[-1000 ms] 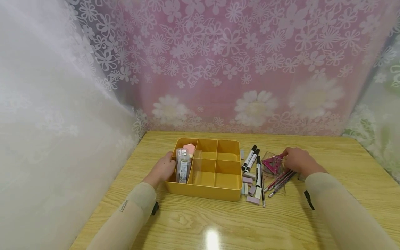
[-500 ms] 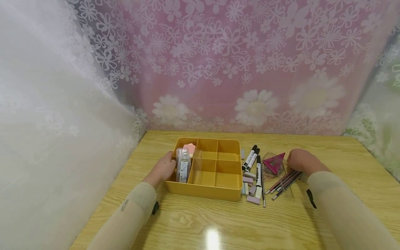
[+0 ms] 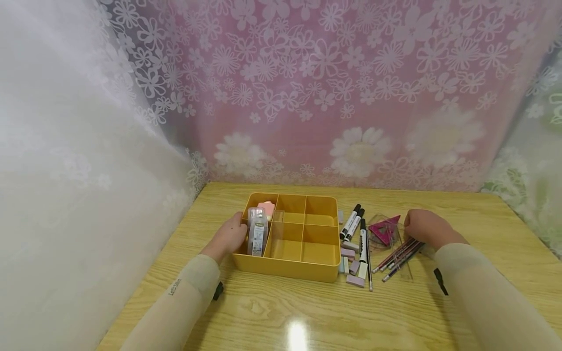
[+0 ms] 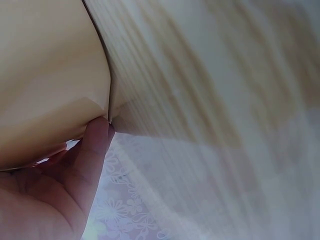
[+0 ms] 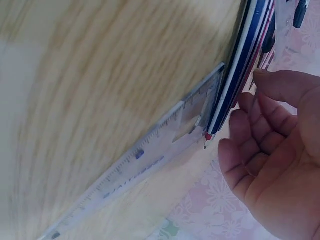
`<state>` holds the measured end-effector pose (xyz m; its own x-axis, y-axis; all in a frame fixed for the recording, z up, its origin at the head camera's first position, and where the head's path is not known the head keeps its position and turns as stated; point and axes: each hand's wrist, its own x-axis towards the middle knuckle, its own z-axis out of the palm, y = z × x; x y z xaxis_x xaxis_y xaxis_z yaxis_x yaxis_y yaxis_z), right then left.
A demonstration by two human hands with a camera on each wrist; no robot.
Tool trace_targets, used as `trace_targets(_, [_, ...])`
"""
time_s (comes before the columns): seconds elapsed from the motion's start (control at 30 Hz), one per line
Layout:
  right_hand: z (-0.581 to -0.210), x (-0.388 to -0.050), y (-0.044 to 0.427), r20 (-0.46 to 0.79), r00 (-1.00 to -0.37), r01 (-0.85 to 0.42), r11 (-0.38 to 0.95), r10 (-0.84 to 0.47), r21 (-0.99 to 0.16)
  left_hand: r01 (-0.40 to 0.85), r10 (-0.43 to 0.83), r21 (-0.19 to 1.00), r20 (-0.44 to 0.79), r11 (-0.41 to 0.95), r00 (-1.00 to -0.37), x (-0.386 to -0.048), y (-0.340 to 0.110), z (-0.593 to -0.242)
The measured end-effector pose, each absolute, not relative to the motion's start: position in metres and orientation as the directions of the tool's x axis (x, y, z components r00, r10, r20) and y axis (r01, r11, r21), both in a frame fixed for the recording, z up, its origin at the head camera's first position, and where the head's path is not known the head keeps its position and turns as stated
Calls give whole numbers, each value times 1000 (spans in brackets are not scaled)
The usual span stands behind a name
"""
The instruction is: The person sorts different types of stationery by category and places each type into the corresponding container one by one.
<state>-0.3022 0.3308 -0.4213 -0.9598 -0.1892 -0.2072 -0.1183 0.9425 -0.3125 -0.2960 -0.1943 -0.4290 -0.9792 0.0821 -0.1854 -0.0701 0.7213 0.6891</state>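
A yellow compartment box (image 3: 287,270) stands on the table, and my left hand (image 3: 227,235) grips its left wall. The left wrist view shows my fingers (image 4: 92,145) bent at the box's edge. Inside, a clear plastic case with a label (image 3: 258,238) leans in the front left compartment, with a pink item (image 3: 266,209) behind it. My right hand (image 3: 426,226) is at the right of a stationery pile, its fingers curled at a thin clear plastic piece. Right beside it lie several pencils (image 3: 397,258) and a clear set square with a scale (image 5: 145,150).
Between box and right hand lie black-capped markers (image 3: 362,243), several small erasers (image 3: 355,281), a single pencil (image 3: 370,273) and a pink set square (image 3: 385,229) over clear plastic. A floral curtain (image 3: 307,122) hangs behind the table (image 3: 263,312).
My right hand has drawn slightly right, off the pink set square. The pencils and clear plastic piece have shifted a little right with it. My left hand and the box stay put.
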Motion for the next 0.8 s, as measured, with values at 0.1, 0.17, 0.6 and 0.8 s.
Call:
trace_targets(0.1, [-421, -302, 332, -186, -968, -96, 930, -171, -354, -74, 81, 698, -187, 712, -979, -296, -194, -429])
trace_targets(0.17, [-420, -303, 331, -152, -975, -96, 927, -161, -361, -70, 83, 700, -182, 710, -980, -295, -193, -428])
trace_targets(0.6, [-406, -302, 315, 46, -987, -158, 932, -152, -327, -75, 82, 698, -188, 712, -979, -295, -192, -427])
trace_targets(0.8, [-403, -300, 311, 64, -989, -148, 930, -134, -337, -76, 79, 699, -188, 711, -979, -294, -192, -427])
